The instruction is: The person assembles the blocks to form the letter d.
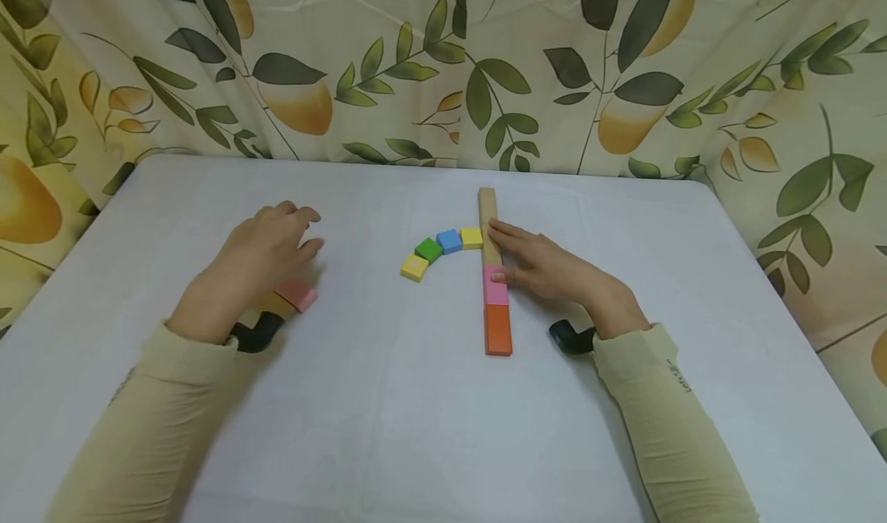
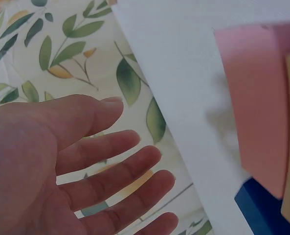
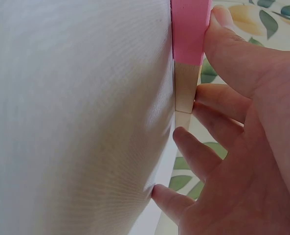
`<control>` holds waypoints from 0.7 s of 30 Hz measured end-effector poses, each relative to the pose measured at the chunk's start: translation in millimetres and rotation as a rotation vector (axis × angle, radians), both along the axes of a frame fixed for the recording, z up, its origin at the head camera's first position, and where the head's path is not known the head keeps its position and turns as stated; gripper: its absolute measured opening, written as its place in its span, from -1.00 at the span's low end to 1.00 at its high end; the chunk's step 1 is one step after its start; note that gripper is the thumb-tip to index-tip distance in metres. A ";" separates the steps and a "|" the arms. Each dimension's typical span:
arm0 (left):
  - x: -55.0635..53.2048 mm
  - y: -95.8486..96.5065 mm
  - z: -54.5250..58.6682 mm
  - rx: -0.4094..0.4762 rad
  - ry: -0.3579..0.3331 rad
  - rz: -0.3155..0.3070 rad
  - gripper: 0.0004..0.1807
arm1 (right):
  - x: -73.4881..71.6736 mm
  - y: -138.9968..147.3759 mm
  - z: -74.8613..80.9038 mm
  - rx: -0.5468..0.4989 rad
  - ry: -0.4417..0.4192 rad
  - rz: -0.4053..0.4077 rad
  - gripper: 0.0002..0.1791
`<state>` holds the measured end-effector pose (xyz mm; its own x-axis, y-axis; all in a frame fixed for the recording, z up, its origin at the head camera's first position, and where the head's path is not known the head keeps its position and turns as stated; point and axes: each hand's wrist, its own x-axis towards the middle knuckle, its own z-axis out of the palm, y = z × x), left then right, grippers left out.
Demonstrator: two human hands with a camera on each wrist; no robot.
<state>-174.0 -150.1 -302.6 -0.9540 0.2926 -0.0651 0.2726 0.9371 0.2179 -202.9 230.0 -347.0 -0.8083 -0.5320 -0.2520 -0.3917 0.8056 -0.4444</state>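
Observation:
My left hand [image 1: 252,257] hovers over the left side of the table with its fingers loosely spread, holding nothing. Close to it lie a pink block [image 1: 298,295] and a tan block [image 1: 274,303]; the left wrist view also shows a dark blue block [image 2: 264,210] there. With thumb and fingertips my right hand [image 1: 554,270] touches a straight upright row in the middle: tan wood [image 1: 488,207] at the far end, a pink block [image 1: 496,292], then an orange-red block [image 1: 497,330]. The right wrist view shows a seam in the tan part.
Left of the row's tan part curves an arc of small squares: yellow [image 1: 471,237], blue [image 1: 449,241], green [image 1: 429,250] and another yellow one [image 1: 414,267]. A white cloth [image 1: 388,430] covers the table, and a leaf-patterned curtain [image 1: 402,115] hangs behind it.

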 end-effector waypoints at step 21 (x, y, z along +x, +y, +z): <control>21.7 -16.5 -10.6 -0.016 0.028 -0.128 -0.62 | -1.4 1.9 -2.9 -0.003 0.001 0.000 -0.14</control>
